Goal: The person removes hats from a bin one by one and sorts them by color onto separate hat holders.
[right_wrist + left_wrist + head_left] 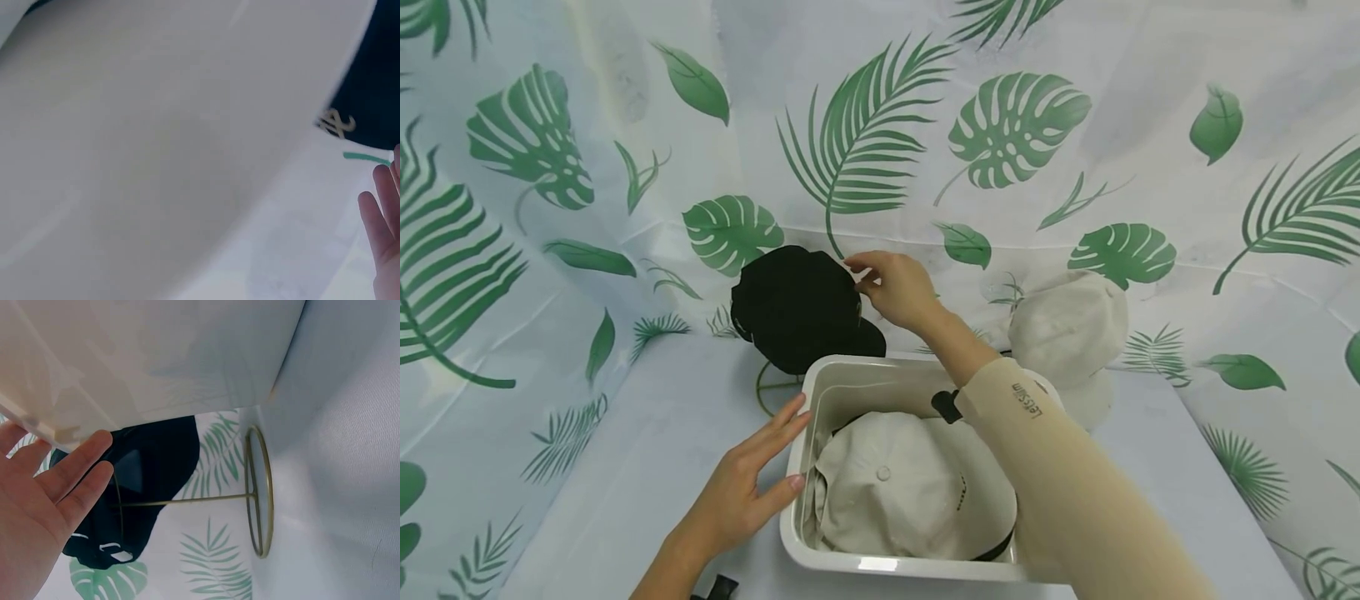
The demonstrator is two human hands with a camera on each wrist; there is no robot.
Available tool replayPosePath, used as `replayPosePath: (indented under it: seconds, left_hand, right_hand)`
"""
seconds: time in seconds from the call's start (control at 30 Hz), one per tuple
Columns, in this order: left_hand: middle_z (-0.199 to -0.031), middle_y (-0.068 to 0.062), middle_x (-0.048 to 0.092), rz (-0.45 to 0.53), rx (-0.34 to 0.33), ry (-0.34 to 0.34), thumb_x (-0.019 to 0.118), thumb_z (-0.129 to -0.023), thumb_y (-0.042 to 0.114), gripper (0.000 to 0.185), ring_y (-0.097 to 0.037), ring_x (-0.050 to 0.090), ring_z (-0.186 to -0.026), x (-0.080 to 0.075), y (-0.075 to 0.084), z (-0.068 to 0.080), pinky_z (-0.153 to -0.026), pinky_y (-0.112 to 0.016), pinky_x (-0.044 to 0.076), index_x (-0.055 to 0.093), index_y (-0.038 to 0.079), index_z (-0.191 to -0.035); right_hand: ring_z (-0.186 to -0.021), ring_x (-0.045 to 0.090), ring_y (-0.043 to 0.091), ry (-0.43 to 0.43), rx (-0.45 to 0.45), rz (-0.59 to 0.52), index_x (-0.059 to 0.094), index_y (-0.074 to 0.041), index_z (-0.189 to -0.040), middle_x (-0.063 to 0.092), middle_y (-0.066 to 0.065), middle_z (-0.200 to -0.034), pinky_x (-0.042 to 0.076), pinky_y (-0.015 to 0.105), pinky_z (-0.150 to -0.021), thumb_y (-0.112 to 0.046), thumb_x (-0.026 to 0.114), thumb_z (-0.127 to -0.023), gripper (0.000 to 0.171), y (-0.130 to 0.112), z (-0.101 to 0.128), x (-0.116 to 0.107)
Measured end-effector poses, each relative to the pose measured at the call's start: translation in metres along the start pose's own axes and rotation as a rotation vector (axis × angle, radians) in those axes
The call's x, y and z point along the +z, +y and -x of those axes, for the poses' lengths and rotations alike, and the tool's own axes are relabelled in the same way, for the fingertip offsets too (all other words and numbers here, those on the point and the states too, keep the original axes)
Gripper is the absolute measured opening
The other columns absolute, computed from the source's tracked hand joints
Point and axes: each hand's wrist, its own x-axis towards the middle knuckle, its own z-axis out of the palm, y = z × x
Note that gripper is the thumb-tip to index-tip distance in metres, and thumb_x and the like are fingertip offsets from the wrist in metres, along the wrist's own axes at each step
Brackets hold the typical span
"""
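**Hands at the bin and the black cap**

Left hand [741,492] lies flat, fingers straight, against the white bin [820,383] at its 9 o'clock wall. Right hand [898,287] pinches the black cap [797,308] on its stand, at the bin's 12 o'clock.

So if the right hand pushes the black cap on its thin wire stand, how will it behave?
The black cap probably wobbles: its wire stand is one thin rod on a ring base. It looks light and soft, likely slipping off under the right hand.
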Motion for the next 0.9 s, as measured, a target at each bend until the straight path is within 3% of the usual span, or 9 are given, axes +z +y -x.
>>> replayPosePath:
  seconds: [0.63, 0.9]
  left_hand:
    - [-0.17, -0.004, 0.033, -0.001, -0.005, -0.001, 0.069, -0.093, 0.014, 0.067, -0.026, 0.041, -0.151, 0.0, -0.001, 0.001, -0.119, -0.031, 0.037, 0.048, 0.011, -0.157]
    - [-0.17, -0.003, 0.033, -0.012, -0.015, -0.009, 0.069, -0.095, 0.017, 0.066, -0.026, 0.042, -0.15, 0.0, 0.001, 0.0, -0.117, -0.038, 0.04, 0.048, 0.012, -0.158]
  right_hand:
    - [-0.106, 0.072, 0.029, 0.063, -0.046, 0.098, 0.07, -0.008, -0.134, 0.073, 0.008, -0.129, 0.055, 0.047, -0.084, -0.022, 0.074, -0.098, 0.039, -0.006, 0.031, -0.067]
    - [-0.11, 0.07, 0.029, 0.089, -0.052, 0.116, 0.071, -0.008, -0.133, 0.072, 0.009, -0.13, 0.056, 0.047, -0.091, -0.024, 0.076, -0.096, 0.041, -0.001, 0.048, -0.087]
